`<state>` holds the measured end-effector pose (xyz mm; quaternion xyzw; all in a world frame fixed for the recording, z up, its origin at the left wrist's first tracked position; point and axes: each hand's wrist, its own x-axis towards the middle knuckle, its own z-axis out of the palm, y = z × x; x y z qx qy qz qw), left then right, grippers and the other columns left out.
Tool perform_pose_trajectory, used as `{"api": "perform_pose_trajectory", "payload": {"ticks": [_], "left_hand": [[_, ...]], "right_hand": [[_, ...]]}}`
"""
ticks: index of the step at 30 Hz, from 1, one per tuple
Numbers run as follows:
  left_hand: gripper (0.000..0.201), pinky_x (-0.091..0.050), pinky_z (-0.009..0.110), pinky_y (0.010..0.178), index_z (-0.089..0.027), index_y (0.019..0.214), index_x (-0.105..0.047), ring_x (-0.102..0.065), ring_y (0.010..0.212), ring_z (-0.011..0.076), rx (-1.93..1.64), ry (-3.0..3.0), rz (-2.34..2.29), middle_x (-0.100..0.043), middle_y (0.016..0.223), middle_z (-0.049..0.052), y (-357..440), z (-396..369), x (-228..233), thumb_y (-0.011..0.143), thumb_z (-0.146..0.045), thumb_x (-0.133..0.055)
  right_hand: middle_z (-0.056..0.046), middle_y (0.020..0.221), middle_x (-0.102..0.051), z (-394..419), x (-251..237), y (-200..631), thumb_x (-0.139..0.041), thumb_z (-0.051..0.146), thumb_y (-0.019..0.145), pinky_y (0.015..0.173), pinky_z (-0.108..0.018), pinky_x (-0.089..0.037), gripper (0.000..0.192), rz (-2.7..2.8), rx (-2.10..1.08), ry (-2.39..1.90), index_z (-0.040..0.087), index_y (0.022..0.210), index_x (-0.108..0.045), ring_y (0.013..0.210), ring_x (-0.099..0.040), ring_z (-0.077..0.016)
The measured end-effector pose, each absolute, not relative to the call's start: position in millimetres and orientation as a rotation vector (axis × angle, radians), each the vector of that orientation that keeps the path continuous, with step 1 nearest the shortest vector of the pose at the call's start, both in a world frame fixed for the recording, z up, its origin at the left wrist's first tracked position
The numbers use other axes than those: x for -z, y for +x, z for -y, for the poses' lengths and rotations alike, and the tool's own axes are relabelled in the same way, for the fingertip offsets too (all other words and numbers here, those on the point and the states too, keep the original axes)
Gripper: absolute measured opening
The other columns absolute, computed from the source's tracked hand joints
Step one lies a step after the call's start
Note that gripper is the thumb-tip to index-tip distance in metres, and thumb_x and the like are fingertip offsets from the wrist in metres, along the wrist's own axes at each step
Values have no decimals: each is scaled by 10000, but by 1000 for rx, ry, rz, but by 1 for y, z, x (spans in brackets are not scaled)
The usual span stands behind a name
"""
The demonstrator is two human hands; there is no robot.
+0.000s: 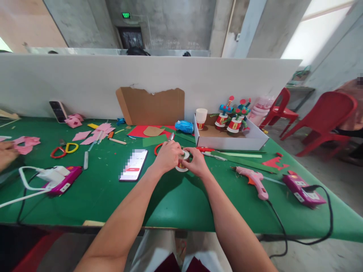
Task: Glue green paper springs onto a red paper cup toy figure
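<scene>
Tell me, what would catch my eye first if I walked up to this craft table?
Probably the two hands meeting at the middle of the green table: the left hand and right hand both grip a small paper cup. Behind them, a white box holds colourful cup figures. A pink glue gun lies to the right, and a phone to the left.

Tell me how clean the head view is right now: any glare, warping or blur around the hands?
Head view: daylight blows out the window at upper right; wide-lens warping bows the white partition and green table edge; the arms cast a soft shadow on the table; the phone screen is pixelated; the left hand and right hand look sharp, though they largely hide the paper cup.
</scene>
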<state>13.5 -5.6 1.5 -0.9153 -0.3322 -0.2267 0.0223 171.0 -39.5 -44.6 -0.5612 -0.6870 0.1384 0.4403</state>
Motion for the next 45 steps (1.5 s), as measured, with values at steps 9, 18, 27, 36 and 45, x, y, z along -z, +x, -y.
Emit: {"api": "perform_pose_trajectory", "payload": {"ticks": [9, 18, 27, 36, 45], "left_hand": [[300, -388, 388, 771, -187, 850, -640, -532, 913, 247, 810, -2766, 1051, -651, 869, 67, 14, 7, 3, 700, -9, -450], [348, -406, 367, 765, -189, 874, -622, -553, 883, 233, 1048, -2683, 1066, -659, 869, 60, 8, 6, 2, 678, 13, -417], [196, -456, 337, 773, -197, 843, -612, -579, 826, 210, 1476, -2436, 1227, -659, 838, 49, -15, -18, 6, 796, -75, -465], [114, -438, 285, 694, -200, 812, -618, -560, 723, 179, 1512, -2416, 1293, -620, 724, 21, -14, -20, 7, 857, -166, -518], [430, -470, 300, 795, -216, 1276, -538, -616, 847, 168, 1483, -2655, 1342, -695, 994, 45, -16, -20, 10, 876, -123, -413]], "right_hand": [[-105, 1068, -684, 40, 45, 170, -695, 268, 668, 889, -415, -475, 430, 1725, -307, -1365, 181, 1085, -635, 973, -623, -264], [-112, 1119, -672, 44, 36, 174, -675, 352, 716, 941, -426, -454, 423, 1675, -358, -1324, 181, 1099, -620, 1036, -607, -269], [-51, 891, -683, 48, 24, 183, -559, 322, 804, 802, -360, -493, 110, 1445, -276, -1257, 225, 814, -610, 873, -626, -219], [-45, 839, -682, 47, 25, 184, -490, 339, 860, 714, -315, -501, 179, 1268, -194, -1267, 212, 877, -615, 775, -638, -186], [2, 660, -624, 47, 25, 199, -483, 356, 840, 580, -272, -470, 213, 1048, -128, -1342, 192, 929, -586, 586, -588, -156]]}}
